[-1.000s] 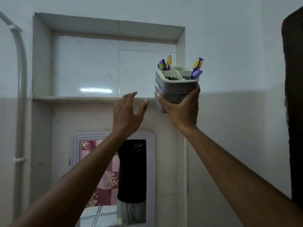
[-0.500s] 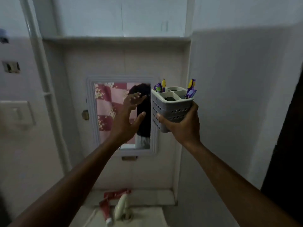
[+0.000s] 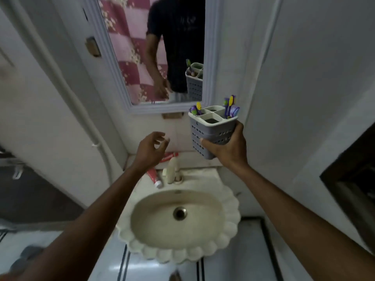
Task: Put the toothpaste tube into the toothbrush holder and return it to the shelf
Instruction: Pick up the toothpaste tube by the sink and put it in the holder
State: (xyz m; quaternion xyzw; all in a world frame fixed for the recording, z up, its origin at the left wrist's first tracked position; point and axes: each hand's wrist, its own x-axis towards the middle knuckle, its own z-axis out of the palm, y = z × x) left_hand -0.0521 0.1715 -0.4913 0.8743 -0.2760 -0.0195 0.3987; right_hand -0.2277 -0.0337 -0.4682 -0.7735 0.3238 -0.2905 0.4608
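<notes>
Toothpaste tube point(image 3: 154, 177): red with a white cap, lying on the far left ledge of the sink, just left of the tap; its upper part is hidden behind the left hand.
Toothbrush holder point(image 3: 211, 130): grey perforated plastic with four compartments, held upright in the air to the right, above the sink's far edge.
Toothbrushes point(image 3: 229, 107): purple and yellow ones stand in the far right compartment, others in the far left one; the two near compartments look empty.
Right hand point(image 3: 227, 148): fingers wrapped round the lower part of the holder, thumb on its right side.
Left hand point(image 3: 149, 152): fingers loosely spread and curled, holding nothing, hovering above the tube.
Sink point(image 3: 229, 236): cream, scalloped rim, drain in the middle.
Tap point(image 3: 172, 168): cream, at the sink's far edge.
Mirror point(image 3: 213, 57): on the far wall, reflecting the person and the holder.
</notes>
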